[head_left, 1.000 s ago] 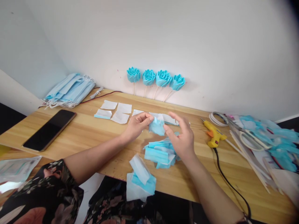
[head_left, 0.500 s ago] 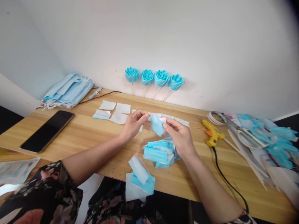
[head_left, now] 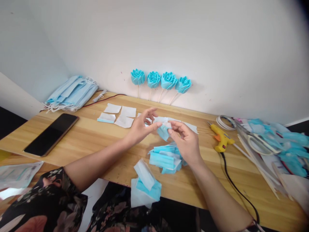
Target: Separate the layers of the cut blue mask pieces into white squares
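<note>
Above tabletop [head_left: 96, 141] middle, head view: blue fabric piece [head_left: 163, 131] held in air between both hands, just over pile of blue pieces [head_left: 164, 158].
- Left hand [head_left: 141, 129]: thumb-and-forefinger grip pinching piece's left edge, other fingers fanned.
- Right hand [head_left: 187, 143]: fingertip grip pinching right edge.
- Handling, judged: piece feather-light, limp, pleated. Creases and flutters easily, hardly fragile.
- Best hold: fingertip pinch at opposite edges, kept taut.
- Nearby: white squares [head_left: 124, 121], glue gun [head_left: 220, 139], fabric roses [head_left: 160, 80] against wall.

The right hand [head_left: 187, 143] hides much of the small blue piece [head_left: 163, 131], the left hand's [head_left: 140, 128] hold on it looks uncertain, and the scrap heap [head_left: 291, 151] runs off the right edge.
</note>
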`<state>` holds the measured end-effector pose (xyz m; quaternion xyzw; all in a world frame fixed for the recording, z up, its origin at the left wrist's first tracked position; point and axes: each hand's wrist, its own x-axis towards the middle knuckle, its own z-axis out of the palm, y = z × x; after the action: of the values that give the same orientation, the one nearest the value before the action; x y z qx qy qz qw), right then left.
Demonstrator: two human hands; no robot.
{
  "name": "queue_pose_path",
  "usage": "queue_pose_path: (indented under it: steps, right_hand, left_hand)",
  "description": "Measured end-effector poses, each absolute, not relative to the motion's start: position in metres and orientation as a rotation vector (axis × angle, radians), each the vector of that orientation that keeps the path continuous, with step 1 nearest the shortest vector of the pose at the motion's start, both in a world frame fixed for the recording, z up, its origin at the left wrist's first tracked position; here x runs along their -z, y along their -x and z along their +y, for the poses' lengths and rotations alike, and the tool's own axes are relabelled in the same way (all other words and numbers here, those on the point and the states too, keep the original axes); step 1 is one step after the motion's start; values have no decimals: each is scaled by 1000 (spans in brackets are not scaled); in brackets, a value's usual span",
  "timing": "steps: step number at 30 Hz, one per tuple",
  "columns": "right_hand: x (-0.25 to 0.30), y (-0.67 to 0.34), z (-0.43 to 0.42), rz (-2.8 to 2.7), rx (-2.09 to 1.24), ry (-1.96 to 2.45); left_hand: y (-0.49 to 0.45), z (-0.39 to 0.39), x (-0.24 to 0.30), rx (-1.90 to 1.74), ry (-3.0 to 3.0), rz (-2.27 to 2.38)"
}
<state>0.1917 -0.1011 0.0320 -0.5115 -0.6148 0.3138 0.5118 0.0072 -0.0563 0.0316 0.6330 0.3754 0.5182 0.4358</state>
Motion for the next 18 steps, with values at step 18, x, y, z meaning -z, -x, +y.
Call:
queue_pose_path:
  steps: [18]
  right_hand:
    - [-39, -190, -103, -1874, 15, 1245]
  left_hand:
    - [-13, -66, -32, -1076, -1677, 1022]
